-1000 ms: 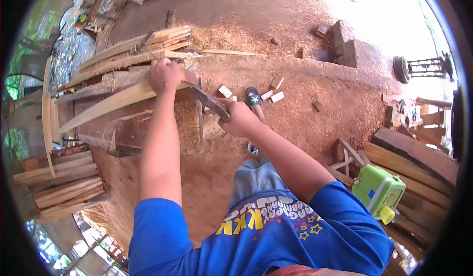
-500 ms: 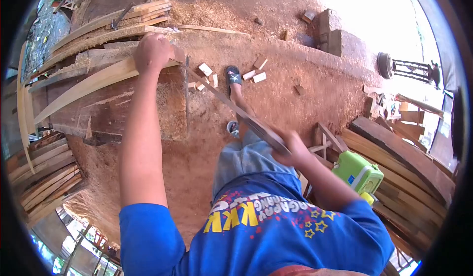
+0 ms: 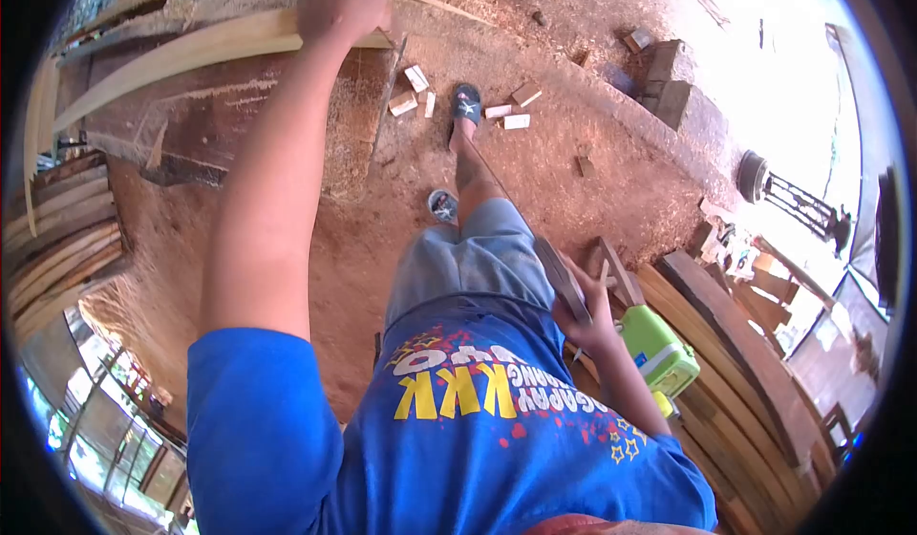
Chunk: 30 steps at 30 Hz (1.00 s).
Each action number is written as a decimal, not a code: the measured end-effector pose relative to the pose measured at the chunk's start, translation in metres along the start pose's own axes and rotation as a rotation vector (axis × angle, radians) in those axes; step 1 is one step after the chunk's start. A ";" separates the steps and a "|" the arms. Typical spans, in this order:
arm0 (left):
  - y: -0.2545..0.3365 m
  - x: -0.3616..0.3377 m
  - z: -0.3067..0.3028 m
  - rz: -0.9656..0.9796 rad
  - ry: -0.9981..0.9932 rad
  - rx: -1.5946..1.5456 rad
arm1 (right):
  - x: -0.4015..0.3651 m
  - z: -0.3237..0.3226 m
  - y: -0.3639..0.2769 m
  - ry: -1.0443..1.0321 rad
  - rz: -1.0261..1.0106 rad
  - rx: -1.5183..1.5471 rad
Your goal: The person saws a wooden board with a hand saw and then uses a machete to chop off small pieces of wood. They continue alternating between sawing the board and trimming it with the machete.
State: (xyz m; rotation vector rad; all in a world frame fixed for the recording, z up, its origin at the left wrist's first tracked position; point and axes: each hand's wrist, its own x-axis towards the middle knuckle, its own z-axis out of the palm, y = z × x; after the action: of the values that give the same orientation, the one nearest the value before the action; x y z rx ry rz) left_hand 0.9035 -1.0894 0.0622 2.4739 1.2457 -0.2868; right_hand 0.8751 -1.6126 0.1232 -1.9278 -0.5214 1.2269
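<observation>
At the upper left, my left hand [image 3: 344,6] is closed around the end of a long, pale curved board [image 3: 191,50], which lies over a dark wooden bench [image 3: 334,119]. My right hand [image 3: 585,298] grips the wooden handle of a handsaw [image 3: 562,279] beside my right hip. The saw's thin blade, seen nearly edge-on, points up past my shorts and lower leg, apart from the board. Small cut wood blocks [image 3: 516,121] lie on the ground around my sandalled foot.
Timber is stacked at the right [image 3: 745,382] and at the left [image 3: 67,239]. A green container [image 3: 659,349] stands by the right stack. Concrete blocks [image 3: 669,86] and a dark metal part [image 3: 755,177] are at the upper right.
My right hand has drawn the saw back and down, away from the board's end. My left hand still holds the board. The view has shifted, so the bench appears higher.
</observation>
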 end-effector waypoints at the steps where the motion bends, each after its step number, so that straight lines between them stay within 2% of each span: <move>1: 0.000 -0.001 0.003 -0.003 0.065 0.006 | -0.010 -0.002 0.024 0.081 -0.218 -0.177; 3: 0.004 -0.005 0.007 0.014 0.197 0.032 | 0.003 0.001 0.017 0.099 -0.232 -0.185; 4: -0.002 0.004 0.011 0.061 0.188 0.072 | 0.029 0.004 0.008 0.038 -0.191 -0.147; 6: 0.005 0.003 0.001 0.005 0.083 0.081 | 0.109 0.021 0.003 -0.020 -0.046 -0.130; 8: 0.015 -0.005 -0.007 -0.037 0.050 0.066 | 0.193 0.050 -0.036 0.060 -0.243 -0.038; 11: 0.026 -0.012 -0.014 -0.013 0.088 0.079 | 0.231 0.066 -0.087 0.087 -0.288 -0.062; 13: 0.010 0.000 -0.004 0.059 0.047 0.157 | 0.213 0.053 -0.092 0.060 -0.244 -0.031; 14: 0.002 0.004 0.007 0.044 0.149 0.067 | 0.201 0.050 -0.092 0.048 -0.218 -0.015; 17: -0.011 0.017 0.017 0.068 0.166 -0.009 | 0.121 0.029 -0.043 0.026 -0.111 -0.009; 20: -0.002 0.009 0.003 0.033 -0.010 0.038 | 0.032 0.002 -0.013 0.034 -0.076 -0.092; 22: 0.004 0.008 -0.002 -0.003 -0.090 0.111 | 0.017 -0.006 -0.021 0.005 -0.038 -0.122; 23: 0.001 0.010 0.003 0.026 0.027 0.092 | 0.021 -0.007 -0.024 0.002 -0.027 -0.136; 24: -0.004 0.011 0.011 0.055 0.146 0.072 | 0.049 0.003 -0.022 0.056 -0.153 -0.109; 25: -0.007 0.011 0.018 0.085 0.257 0.052 | 0.088 0.006 -0.040 -0.038 -0.075 -0.099; 26: -0.003 0.013 0.016 0.045 0.254 0.073 | 0.133 0.021 -0.038 -0.012 -0.156 -0.141; 27: 0.003 0.011 0.011 0.000 0.243 0.094 | 0.177 0.034 -0.063 -0.056 -0.026 -0.082; 28: 0.009 0.007 0.009 -0.042 0.237 0.113 | 0.220 0.049 -0.063 -0.054 -0.136 0.011; 30: 0.009 0.016 0.007 -0.087 0.229 0.099 | 0.253 0.067 -0.080 0.074 -0.268 -0.098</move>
State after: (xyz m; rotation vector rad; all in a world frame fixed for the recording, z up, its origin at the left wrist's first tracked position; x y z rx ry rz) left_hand 0.9200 -1.0857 0.0530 2.5992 1.4658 -0.0898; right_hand 0.9346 -1.3636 0.0253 -1.9035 -0.7854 0.9709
